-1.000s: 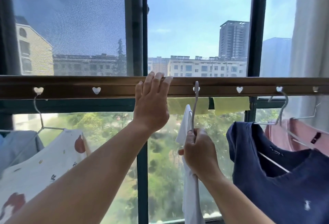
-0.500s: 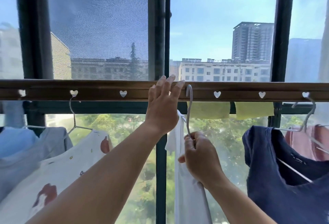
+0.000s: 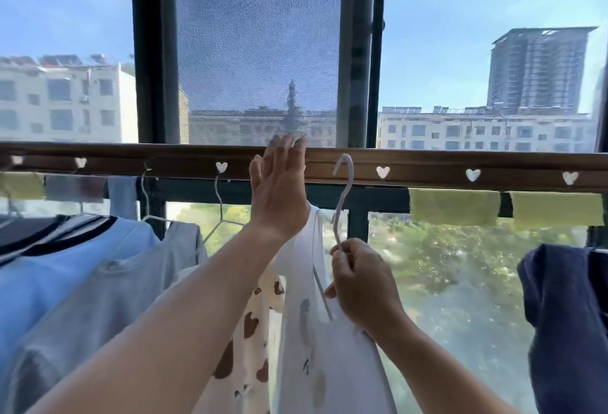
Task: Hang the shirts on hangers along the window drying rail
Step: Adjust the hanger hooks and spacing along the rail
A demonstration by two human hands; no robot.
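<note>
A person's two bare arms reach up toward a brown wooden drying rail (image 3: 427,163) that runs across a tall window, with small white heart-shaped marks (image 3: 382,171) spaced along its front. The left hand (image 3: 279,189) is raised with straight, spread fingers, its fingertips lying against the rail's top edge. The right hand (image 3: 358,278) is curled, pinching the neck of a pale hanger (image 3: 342,203) that carries a white shirt (image 3: 329,347); the hook points up in front of the rail, between two hearts, and whether it has caught on the rail cannot be told.

Compared with half a second ago, the view has swung left: a light blue shirt (image 3: 49,268) and a grey shirt (image 3: 108,288) now fill the lower left, and the navy shirt (image 3: 566,315) sits at the far right edge. The hanger and white shirt have travelled left along the rail with the hands, now just beside a cream shirt with brown spots (image 3: 253,331) on a wire hanger. The left hand stays on the rail; the right keeps its pinch.

Two yellow cloths (image 3: 454,206) hang below the rail toward its right end. Beyond the glass are pale apartment blocks, a grey tower, trees and blue sky. No brand, label or writing can be read
</note>
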